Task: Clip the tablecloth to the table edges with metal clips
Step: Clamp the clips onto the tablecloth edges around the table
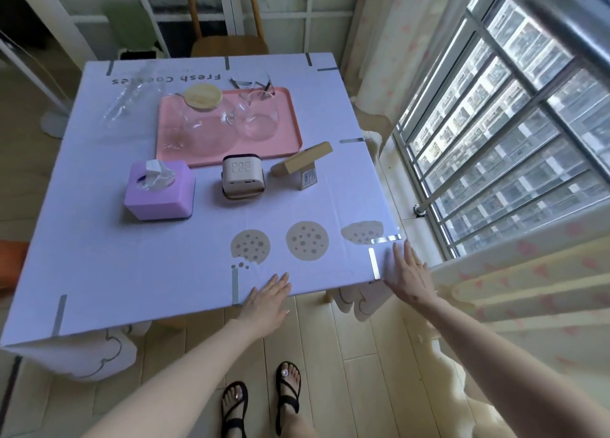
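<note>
A pale lilac tablecloth [138, 249] covers the square worktop, and its scalloped border hangs below the near edge. Both hands lie flat on the cloth with the fingers stretched out, so each grip is apart and holds nothing. The left hand [269, 297] presses on the near edge, just beside a metal clip [235, 285] that sits over this edge. The right hand [409, 272] rests on the near right corner, between the window side and another clip [373, 262] on the near edge. A third clip [386, 239] holds the right edge, very near the fingertips of the right hand. More clips are visible: one at the near left [59, 314], one at the middle of the right edge [352, 140], and three along the far edge.

On the cloth stand a purple tissue box [158, 191], a small white device [242, 176] and a wooden stand [302, 163]. A pink tray [290, 140] behind them carries a glass jug with a wooden lid [202, 98] and a glass [259, 115]. Some loose clips [252, 83] lie just behind the tray. Three cookie pictures [307, 241] are printed near the hands.
</note>
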`<move>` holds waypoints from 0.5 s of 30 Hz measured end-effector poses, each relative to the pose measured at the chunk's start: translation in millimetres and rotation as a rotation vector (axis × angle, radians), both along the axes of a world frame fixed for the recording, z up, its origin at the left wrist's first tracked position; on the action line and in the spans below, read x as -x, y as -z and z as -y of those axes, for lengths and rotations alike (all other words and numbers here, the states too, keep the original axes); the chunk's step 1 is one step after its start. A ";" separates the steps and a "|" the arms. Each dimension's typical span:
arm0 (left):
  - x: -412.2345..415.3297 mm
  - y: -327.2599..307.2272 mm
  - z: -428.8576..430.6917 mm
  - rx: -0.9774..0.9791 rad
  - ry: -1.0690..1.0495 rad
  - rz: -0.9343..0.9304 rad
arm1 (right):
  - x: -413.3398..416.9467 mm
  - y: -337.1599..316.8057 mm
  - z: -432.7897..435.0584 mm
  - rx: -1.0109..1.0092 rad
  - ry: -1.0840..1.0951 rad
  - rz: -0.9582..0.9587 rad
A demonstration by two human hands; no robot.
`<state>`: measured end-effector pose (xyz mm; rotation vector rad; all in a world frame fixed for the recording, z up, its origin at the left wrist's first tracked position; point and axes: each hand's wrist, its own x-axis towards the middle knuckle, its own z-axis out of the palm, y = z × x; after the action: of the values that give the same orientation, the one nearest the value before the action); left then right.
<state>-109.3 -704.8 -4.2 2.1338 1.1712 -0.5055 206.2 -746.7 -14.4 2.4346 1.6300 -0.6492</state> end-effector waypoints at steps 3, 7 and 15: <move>2.9 0.5 1.6 0.040 -0.022 0.012 | -10.5 4.2 -20.2 0.117 0.082 -0.150; 7.2 -0.4 1.2 0.065 -0.025 0.044 | -14.1 8.3 -30.9 0.131 0.062 -0.084; 12.3 -0.2 -4.2 0.102 -0.008 0.072 | -6.8 0.5 -38.5 0.157 0.063 -0.013</move>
<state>-121.6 -700.6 -4.0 2.0425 1.0908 -0.4704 213.1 -708.1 -14.9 2.3814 1.4524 -0.7731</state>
